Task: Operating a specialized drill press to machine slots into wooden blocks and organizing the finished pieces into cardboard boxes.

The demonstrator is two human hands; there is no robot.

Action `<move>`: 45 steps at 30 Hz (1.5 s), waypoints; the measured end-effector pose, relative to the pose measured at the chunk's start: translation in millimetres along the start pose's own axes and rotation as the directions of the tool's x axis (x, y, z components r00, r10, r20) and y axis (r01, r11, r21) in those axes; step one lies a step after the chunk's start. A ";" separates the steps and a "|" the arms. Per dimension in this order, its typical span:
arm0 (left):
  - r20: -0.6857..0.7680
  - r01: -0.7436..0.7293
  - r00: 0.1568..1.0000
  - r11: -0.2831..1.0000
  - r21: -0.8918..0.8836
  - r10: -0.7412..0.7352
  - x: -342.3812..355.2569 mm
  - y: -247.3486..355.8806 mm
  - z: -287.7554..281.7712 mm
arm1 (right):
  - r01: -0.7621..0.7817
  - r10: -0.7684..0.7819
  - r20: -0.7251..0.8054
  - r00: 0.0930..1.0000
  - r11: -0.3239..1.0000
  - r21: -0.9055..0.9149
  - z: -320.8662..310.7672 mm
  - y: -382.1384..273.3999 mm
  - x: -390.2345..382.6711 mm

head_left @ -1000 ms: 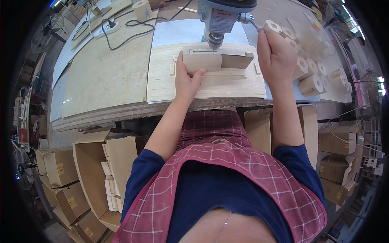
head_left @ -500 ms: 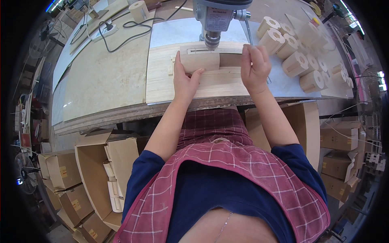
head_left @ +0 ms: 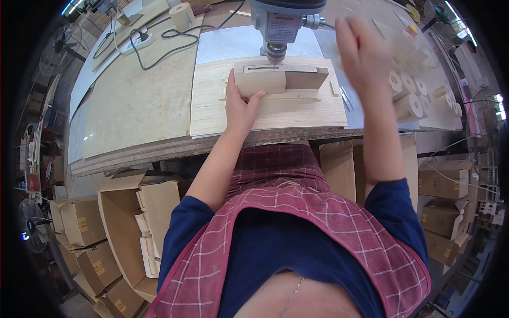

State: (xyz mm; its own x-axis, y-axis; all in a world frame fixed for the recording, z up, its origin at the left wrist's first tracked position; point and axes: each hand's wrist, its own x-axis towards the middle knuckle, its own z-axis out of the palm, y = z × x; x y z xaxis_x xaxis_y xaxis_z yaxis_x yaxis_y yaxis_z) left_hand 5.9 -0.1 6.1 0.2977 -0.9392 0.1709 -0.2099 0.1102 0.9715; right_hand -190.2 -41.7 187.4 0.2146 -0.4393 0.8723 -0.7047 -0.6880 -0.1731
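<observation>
My left hand (head_left: 243, 106) holds the left end of a pale wooden workpiece (head_left: 260, 83), thumb on its near face and fingers stretched along the end. The workpiece lies against a darker, angular piece (head_left: 306, 79) on a pale wooden board (head_left: 291, 111). Over it stands a grey bench drill (head_left: 281, 26), its chuck (head_left: 276, 53) just above a slotted strip (head_left: 260, 68) along the workpiece's far edge. My right hand (head_left: 366, 53), smeared by motion, is raised right of the drill, closed at the end of the drill's feed lever (head_left: 329, 25). The lever's tip is hidden by the hand.
Several pale wooden cylinders with hollow ends (head_left: 410, 106) stand at the right of the table. Small wooden strips (head_left: 334, 88) sit on the board. On the left are a power strip (head_left: 139, 42), a black cord (head_left: 177, 46) and a roll (head_left: 182, 16). Cardboard boxes (head_left: 124, 222) stand below.
My right hand has swung up and to the right with the lever, uncovering the right end of the board and the darker piece. My left hand and the workpiece have barely shifted.
</observation>
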 end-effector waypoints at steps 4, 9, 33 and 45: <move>0.042 -0.185 0.982 0.982 -0.032 0.186 7.4 -8.4 20.2 | -0.240 0.231 0.175 0.957 0.970 0.033 -23.8 -2.9 70.9; 0.047 -0.222 0.974 0.973 0.059 0.220 2.9 -7.4 35.0 | -0.253 0.231 0.386 0.893 0.968 0.006 -17.3 0.7 89.5; 0.061 -0.228 0.973 0.969 0.096 0.223 0.1 -6.6 34.9 | -0.055 0.084 -0.110 0.990 0.969 0.241 18.3 -4.7 -52.4; 0.058 -0.192 0.981 0.975 0.111 0.186 -0.3 0.5 34.2 | -0.050 0.093 -0.143 0.985 0.960 0.277 54.7 10.2 -95.0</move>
State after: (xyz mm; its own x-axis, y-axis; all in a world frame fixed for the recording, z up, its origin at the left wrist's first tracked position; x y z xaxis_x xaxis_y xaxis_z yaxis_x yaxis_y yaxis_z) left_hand -26.2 -10.9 0.8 0.1987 -0.9195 0.3391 -0.3655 0.2515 0.8962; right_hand -180.8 -38.5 77.8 0.0492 -0.4139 0.9090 -0.5001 -0.7980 -0.3363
